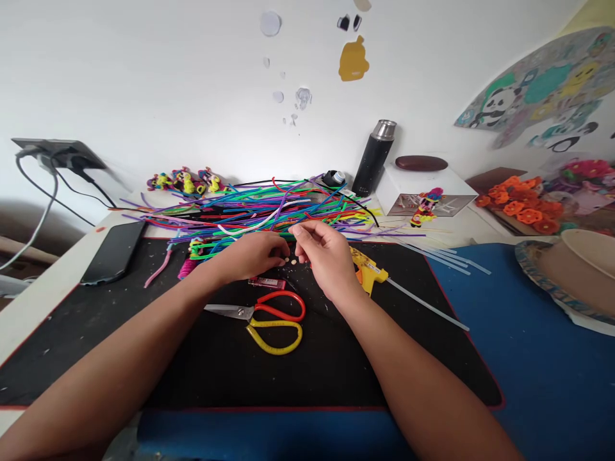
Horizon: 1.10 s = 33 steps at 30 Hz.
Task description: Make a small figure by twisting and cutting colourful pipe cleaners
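My left hand (259, 255) is low over the black mat (336, 365), fingers curled beside small pale round bits (293, 262). To the right, my right hand (324, 256) is raised with thumb and forefinger pinched together; whatever lies between them is too small to make out. Behind both hands spreads a pile of colourful pipe cleaners (250, 211). Scissors (276, 320) with one red and one yellow handle lie in front, below a small red object (267, 283). A yellow glue gun (368, 269) with a glue stick rests right of my right hand.
A phone (113, 253) lies at the left. Small pipe-cleaner figures (185, 181) sit behind the pile. A black flask (375, 160) stands by a white box (423, 186) at the back. Loose glue sticks (446, 256), orange flowers (523, 205) and a round container (567, 282) are at the right.
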### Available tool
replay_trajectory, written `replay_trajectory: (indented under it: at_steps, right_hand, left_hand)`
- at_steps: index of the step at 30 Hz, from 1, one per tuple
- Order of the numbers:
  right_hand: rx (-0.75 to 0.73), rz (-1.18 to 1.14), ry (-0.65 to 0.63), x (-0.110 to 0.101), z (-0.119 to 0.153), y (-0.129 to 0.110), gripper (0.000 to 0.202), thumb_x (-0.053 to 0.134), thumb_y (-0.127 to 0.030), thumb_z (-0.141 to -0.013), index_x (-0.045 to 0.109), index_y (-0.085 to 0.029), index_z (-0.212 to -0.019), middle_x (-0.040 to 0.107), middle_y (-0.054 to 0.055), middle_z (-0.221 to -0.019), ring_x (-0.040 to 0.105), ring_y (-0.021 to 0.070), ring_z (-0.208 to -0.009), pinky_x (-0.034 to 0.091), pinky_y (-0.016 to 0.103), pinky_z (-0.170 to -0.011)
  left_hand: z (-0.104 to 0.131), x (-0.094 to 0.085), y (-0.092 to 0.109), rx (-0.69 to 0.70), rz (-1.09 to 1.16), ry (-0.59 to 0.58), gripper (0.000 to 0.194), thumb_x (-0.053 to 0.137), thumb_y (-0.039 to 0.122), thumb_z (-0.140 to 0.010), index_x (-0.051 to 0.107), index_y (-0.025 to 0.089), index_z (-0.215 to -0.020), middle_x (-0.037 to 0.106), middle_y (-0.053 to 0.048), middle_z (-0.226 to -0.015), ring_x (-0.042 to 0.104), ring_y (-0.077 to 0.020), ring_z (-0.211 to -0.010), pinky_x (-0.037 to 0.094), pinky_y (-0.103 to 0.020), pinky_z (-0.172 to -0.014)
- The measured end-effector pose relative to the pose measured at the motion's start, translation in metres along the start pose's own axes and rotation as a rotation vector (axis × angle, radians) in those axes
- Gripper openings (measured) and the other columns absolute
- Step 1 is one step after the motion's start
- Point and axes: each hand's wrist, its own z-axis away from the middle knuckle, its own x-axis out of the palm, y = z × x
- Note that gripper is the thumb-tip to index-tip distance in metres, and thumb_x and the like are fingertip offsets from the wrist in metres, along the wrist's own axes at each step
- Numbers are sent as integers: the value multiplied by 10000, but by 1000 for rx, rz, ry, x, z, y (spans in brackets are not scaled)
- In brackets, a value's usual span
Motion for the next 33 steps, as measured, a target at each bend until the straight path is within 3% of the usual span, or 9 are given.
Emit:
replay_trajectory:
  at_steps: [9, 19, 24, 30, 33]
  right_hand:
    - [9, 0, 2, 1, 1, -1, 315, 747, -520, -878, 716, -206, -878, 610, -23, -642, 549, 126, -565, 459, 254, -545]
    - [-17, 23, -18, 2, 3, -1, 233, 715, -429, -916, 708, -199, -881, 605, -29, -634, 552, 122, -565, 453, 245, -544]
    - [-18, 11, 15, 1, 2, -3, 249, 719, -447, -910, 709, -200, -881, 601, -36, -623, 542, 116, -545, 452, 245, -535]
    - [-48, -54, 155, -10, -6, -9, 287, 750, -475, -872, 728, -190, -897, 583, -41, -612, 513, 111, -526, 418, 252, -518]
    - [-60, -117, 232, -17, -12, -13, 290, 773, -471, -848, 725, -187, -882, 540, -57, -583, 470, 104, -508, 375, 253, -504]
  left_hand:
    - [-3, 10, -4, -4, 20, 47, 136, 588, 276, -885, 714, 229, -906, 729, -22, -853, 640, -204, -747, 410, -288, -666]
    - [-1, 7, -1, 2, 43, 33, 162, 583, 300, -902, 724, 229, -938, 755, -26, -933, 662, -212, -784, 424, -290, -666]
    - [4, -9, 1, -10, 85, 50, 207, 585, 336, -908, 741, 229, -991, 763, -23, -931, 673, -213, -802, 454, -293, -705]
    - [14, -37, -7, -119, 217, 302, 348, 586, 506, -929, 757, 213, -1006, 783, -23, -934, 690, -217, -844, 488, -287, -757]
    - [22, -48, -11, -155, 259, 348, 403, 607, 566, -915, 757, 205, -1014, 773, -25, -875, 679, -212, -798, 482, -279, -702]
